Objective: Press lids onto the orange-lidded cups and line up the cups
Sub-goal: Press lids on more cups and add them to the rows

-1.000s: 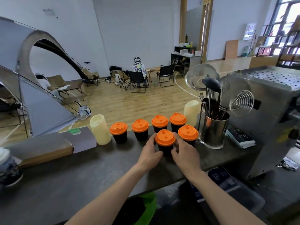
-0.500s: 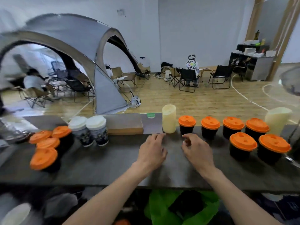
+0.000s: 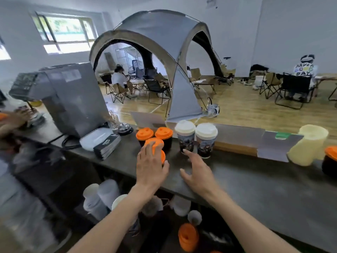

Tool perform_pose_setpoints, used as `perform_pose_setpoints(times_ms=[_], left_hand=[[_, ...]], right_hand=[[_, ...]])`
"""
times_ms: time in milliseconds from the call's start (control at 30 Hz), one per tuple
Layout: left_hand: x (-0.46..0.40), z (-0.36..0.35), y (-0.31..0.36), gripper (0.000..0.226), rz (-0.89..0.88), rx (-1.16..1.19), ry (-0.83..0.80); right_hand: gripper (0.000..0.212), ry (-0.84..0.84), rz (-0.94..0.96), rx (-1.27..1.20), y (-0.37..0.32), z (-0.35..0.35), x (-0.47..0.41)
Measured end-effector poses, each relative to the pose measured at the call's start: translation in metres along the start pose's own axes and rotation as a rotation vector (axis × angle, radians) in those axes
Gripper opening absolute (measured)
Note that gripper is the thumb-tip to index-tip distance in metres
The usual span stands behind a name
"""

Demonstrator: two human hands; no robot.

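Several black cups with orange lids stand clustered on the dark counter (image 3: 255,181), two at the back (image 3: 145,134) (image 3: 163,133) and one in front of them (image 3: 154,142). My left hand (image 3: 149,167) lies flat over the nearest cup of the cluster (image 3: 162,156), fingers straight, covering most of its lid. Just to the right, my right hand (image 3: 197,172) hovers over the counter with fingers spread and holds nothing. Another orange-lidded cup (image 3: 331,154) shows at the far right edge.
Two tall white-lidded cups (image 3: 185,136) (image 3: 206,138) stand right of the cluster. A steel machine (image 3: 63,95), a stack of black booklets (image 3: 107,143) and a bell (image 3: 125,129) are to the left. A cream cylinder (image 3: 310,145) stands right. Another person's hand (image 3: 16,117) is at far left.
The view has swung left along the counter. Both my hands moved from the lined-up cups to the left cluster, and my left hand now lies on the nearest lid.
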State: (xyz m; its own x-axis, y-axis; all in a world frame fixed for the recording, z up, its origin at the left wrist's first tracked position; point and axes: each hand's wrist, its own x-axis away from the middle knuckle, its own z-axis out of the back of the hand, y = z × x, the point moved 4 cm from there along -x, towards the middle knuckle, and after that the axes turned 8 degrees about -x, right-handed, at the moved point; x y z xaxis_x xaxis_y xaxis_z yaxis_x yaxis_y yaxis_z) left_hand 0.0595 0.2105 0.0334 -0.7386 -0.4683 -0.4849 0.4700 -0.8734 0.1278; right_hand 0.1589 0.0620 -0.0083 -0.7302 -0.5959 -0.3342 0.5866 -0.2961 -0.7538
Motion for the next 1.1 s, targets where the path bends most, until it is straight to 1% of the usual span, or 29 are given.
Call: perform_pose_setpoints(times_ms=[100,167,233,367,500,667,833,967,1100], left_hand=[[0.005,-0.009,-0.032,0.074,0.100,0.011,-0.108],[0.009,-0.018,-0.045,0.078,0.158,0.070,-0.201],[0.012,-0.026,-0.048,0.076,0.165,0.118,-0.255],[0.015,-0.032,-0.042,0.068,0.101,0.178,-0.233],[0.013,-0.027,-0.014,0.066,0.043,0.219,-0.178],[0.013,-0.029,0.072,0.066,-0.092,0.271,-0.188],[0.023,-0.038,0.201,0.071,-0.245,0.387,-0.258],[0.045,-0.040,0.302,0.070,-0.381,0.462,-0.326],[0.070,-0.047,0.357,0.062,-0.507,0.465,-0.349]], right_hand=[[0.083,-0.101,0.044,-0.027,-0.016,-0.039,-0.015],[0.084,-0.142,0.039,-0.063,-0.021,-0.056,-0.023],[0.082,-0.150,0.028,-0.105,-0.023,-0.066,-0.028],[0.078,-0.116,0.004,-0.142,-0.019,-0.068,-0.028],[0.074,-0.025,-0.013,-0.141,-0.010,-0.037,-0.018],[0.070,0.113,-0.073,-0.094,0.020,0.042,0.013],[0.069,0.265,-0.201,-0.014,0.075,0.154,0.067],[0.063,0.372,-0.292,0.066,0.109,0.237,0.116],[0.055,0.410,-0.363,0.111,0.130,0.282,0.146]])
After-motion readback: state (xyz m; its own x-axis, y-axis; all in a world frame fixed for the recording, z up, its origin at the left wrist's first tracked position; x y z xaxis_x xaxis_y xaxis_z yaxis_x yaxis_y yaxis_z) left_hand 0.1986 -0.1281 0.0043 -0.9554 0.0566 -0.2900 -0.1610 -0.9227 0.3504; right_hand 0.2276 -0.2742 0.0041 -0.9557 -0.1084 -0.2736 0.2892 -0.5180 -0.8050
